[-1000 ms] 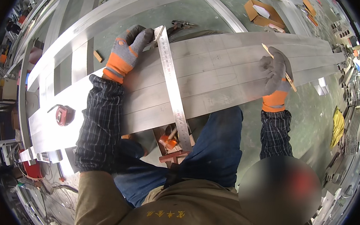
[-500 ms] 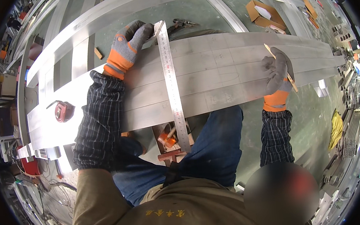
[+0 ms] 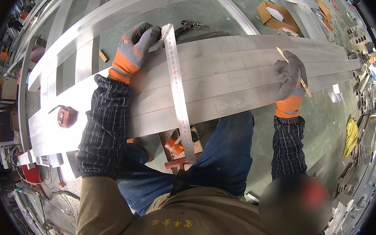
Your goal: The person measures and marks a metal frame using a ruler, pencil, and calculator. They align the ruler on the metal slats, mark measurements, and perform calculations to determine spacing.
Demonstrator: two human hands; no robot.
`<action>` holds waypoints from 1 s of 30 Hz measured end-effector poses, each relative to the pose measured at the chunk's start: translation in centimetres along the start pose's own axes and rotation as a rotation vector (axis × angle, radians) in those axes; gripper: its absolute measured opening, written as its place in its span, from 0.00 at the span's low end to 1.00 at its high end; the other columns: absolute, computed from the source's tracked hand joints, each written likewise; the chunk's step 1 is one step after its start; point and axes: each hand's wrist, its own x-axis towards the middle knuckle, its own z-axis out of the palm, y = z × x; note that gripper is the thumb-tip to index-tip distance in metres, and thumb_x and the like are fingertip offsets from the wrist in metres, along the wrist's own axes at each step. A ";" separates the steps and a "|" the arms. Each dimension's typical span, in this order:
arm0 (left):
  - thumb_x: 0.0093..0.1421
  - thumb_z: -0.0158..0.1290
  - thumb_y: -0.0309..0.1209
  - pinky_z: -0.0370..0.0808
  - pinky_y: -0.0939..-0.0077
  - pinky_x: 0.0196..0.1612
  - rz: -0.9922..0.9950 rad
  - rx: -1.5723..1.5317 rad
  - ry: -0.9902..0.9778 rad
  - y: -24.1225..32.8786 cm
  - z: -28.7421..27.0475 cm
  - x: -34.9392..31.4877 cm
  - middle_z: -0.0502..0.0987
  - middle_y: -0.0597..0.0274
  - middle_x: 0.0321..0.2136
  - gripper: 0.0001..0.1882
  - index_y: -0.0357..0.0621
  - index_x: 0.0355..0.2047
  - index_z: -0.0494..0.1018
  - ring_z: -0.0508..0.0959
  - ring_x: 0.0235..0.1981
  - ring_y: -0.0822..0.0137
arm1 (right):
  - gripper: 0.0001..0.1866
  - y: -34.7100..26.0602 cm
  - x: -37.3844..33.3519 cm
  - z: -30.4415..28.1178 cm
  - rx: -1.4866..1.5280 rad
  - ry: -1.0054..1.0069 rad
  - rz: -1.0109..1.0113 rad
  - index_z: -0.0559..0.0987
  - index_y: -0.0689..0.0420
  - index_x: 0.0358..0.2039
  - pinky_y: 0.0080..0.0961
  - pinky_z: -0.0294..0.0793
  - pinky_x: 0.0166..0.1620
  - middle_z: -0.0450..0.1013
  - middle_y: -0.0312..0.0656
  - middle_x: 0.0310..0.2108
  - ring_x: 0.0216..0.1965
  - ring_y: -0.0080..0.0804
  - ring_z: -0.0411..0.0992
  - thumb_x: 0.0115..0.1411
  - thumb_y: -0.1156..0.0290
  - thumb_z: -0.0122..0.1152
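Note:
My left hand (image 3: 136, 46), in a grey and orange glove, pinches the far end of a steel ruler (image 3: 176, 81). The ruler lies crosswise over several flat metal bars (image 3: 211, 78) set side by side, and its near end juts past their edge above my lap. Thin marked lines show on the bars. My right hand (image 3: 290, 75), gloved alike, holds a pencil (image 3: 304, 86) between curled fingers over the right part of the bars. The pencil's tip points up and away. A red tape measure (image 3: 66, 116) rests on the bars at the left.
Beyond the bars run long metal beams (image 3: 144, 5) of a frame. An open cardboard box (image 3: 279, 17) sits at the far right, a power tool (image 3: 192, 25) behind the ruler. An orange object (image 3: 173, 147) lies in a tray between my knees. Metal profiles (image 3: 362, 148) line the right side.
The ruler's near end has swung slightly to the left, while its far end stays in my left hand. My right hand and the pencil have hardly moved.

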 end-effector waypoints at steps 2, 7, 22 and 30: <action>0.74 0.56 0.40 0.78 0.79 0.47 -0.008 0.016 -0.004 0.1 0.0 0.0 0.84 0.63 0.40 0.18 0.36 0.50 0.81 0.80 0.40 0.74 | 0.19 -0.1 0.0 0.0 0.009 0.008 0.026 0.81 0.63 0.51 0.25 0.74 0.36 0.79 0.40 0.26 0.27 0.25 0.73 0.75 0.60 0.51; 0.74 0.55 0.40 0.78 0.79 0.47 0.011 0.004 -0.014 -0.2 -0.2 0.1 0.85 0.62 0.41 0.18 0.36 0.51 0.81 0.80 0.41 0.74 | 0.26 0.1 -0.1 -0.4 0.053 -0.011 0.093 0.77 0.63 0.61 0.11 0.59 0.31 0.79 0.40 0.34 0.30 0.16 0.68 0.74 0.55 0.51; 0.73 0.52 0.38 0.77 0.70 0.46 0.081 0.176 -0.009 1.5 0.4 0.1 0.84 0.57 0.35 0.17 0.36 0.45 0.82 0.81 0.38 0.66 | 0.20 -0.2 -0.1 -0.4 0.037 0.030 0.173 0.81 0.56 0.57 0.13 0.63 0.28 0.81 0.39 0.36 0.29 0.15 0.71 0.74 0.57 0.53; 0.71 0.56 0.38 0.77 0.73 0.47 0.010 0.133 0.039 2.1 0.5 -0.5 0.85 0.59 0.36 0.16 0.37 0.45 0.82 0.81 0.38 0.70 | 0.22 0.6 0.1 -0.2 0.012 0.037 0.189 0.80 0.60 0.58 0.07 0.58 0.26 0.80 0.34 0.34 0.25 0.07 0.63 0.76 0.57 0.50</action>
